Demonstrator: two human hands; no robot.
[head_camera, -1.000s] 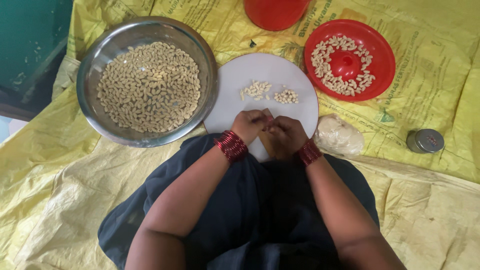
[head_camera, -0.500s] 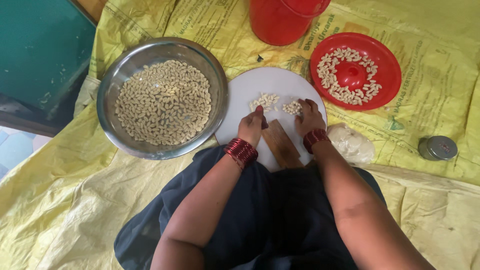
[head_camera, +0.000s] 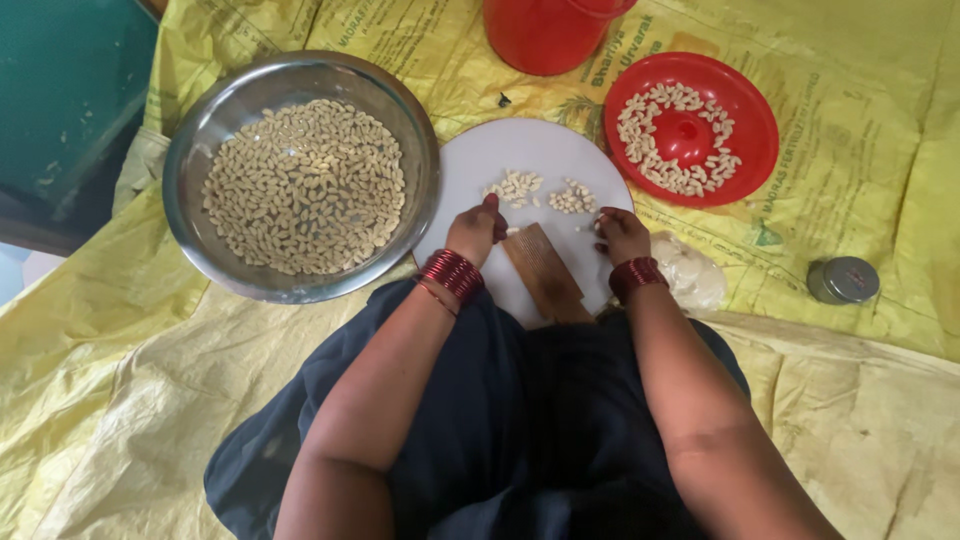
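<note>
Head view. A round white board is laid on a yellow printed sheet directly in front of a seated person in dark clothing. Two small heaps of pale peeled nuts are seen on the board, close together near its middle. A ridged wooden block is placed on the near part of the board, between the two hands.

The left hand is rested on the board just left of the block, fingers curled inward; whether a nut is pinched cannot be told. The right hand is set at the board's right edge, fingertips drawn narrowly together around what appears to be a single pale nut. Red bangles are worn on both wrists.

A steel bowl filled with pale nuts is positioned to the left, its rim touching the board. A red plate with a raised centre, ringed with nuts, is located at upper right. A red container is stood beyond the board. A crumpled clear bag is found beside the right wrist, and a small metal tin well to the right.
</note>
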